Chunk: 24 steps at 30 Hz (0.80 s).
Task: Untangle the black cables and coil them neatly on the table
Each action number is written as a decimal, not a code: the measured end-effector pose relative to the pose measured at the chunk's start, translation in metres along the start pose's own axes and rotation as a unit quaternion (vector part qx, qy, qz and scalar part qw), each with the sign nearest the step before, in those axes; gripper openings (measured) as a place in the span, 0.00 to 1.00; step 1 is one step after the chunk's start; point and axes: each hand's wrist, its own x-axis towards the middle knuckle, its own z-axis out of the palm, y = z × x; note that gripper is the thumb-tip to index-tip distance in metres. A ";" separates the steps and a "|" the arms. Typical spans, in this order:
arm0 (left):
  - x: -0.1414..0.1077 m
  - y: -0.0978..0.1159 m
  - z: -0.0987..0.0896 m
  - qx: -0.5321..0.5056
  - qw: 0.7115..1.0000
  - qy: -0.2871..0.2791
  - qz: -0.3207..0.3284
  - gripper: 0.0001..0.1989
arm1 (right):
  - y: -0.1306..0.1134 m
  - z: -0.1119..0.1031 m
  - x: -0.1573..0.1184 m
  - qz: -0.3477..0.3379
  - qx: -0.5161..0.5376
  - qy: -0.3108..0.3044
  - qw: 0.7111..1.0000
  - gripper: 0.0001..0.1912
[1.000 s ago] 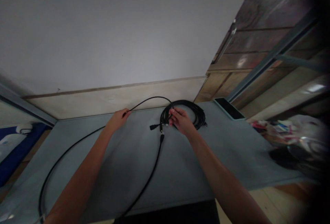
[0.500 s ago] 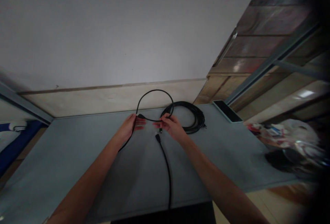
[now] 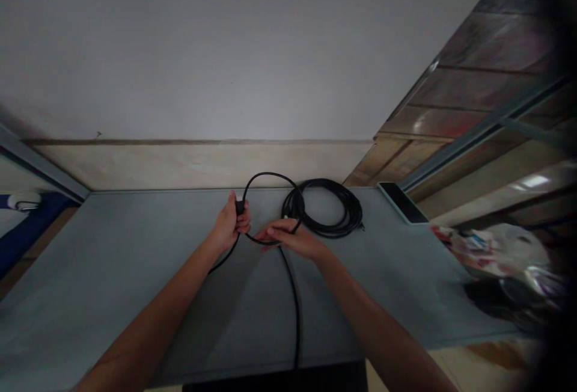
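A thin black cable [image 3: 269, 174] stands up in a loop between my two hands above the table. My left hand [image 3: 228, 222] is closed around it, with the cable's dark connector [image 3: 240, 207] upright between thumb and fingers. From below that hand the cable trails toward the table's front. My right hand [image 3: 288, 235] pinches the loop's right side, thumb and fingers pressed on the cable. Beneath it a second black cable [image 3: 295, 308] runs down to the table's front edge; its upper end is hidden by my hand.
A coil of black cable [image 3: 354, 211] lies behind my right hand, near the wall. A phone-like dark slab with a pale edge [image 3: 403, 202] rests at the back right corner. Plastic bags [image 3: 509, 248] and blurred dark items crowd the right side. A metal post [image 3: 45, 169] stands at left.
My left hand has closed on the connector and turned it upright. My right hand has moved slightly down and left, now covering the other cable's end. The loop sits a little lower.
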 end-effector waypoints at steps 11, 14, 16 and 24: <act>-0.003 -0.003 -0.003 0.257 0.966 -0.010 0.021 0.29 | -0.010 -0.027 0.000 -0.109 0.059 0.233 0.965 0.17; -0.005 0.000 -0.003 0.290 0.957 -0.010 0.015 0.29 | -0.010 -0.028 0.000 -0.128 -0.007 0.284 0.950 0.20; -0.007 0.004 -0.004 0.293 0.955 -0.035 -0.003 0.30 | -0.009 -0.029 0.000 -0.133 -0.057 0.308 0.940 0.19; -0.012 0.015 -0.013 0.234 0.967 -0.089 -0.042 0.28 | -0.002 -0.028 0.008 -0.176 0.009 0.382 0.907 0.24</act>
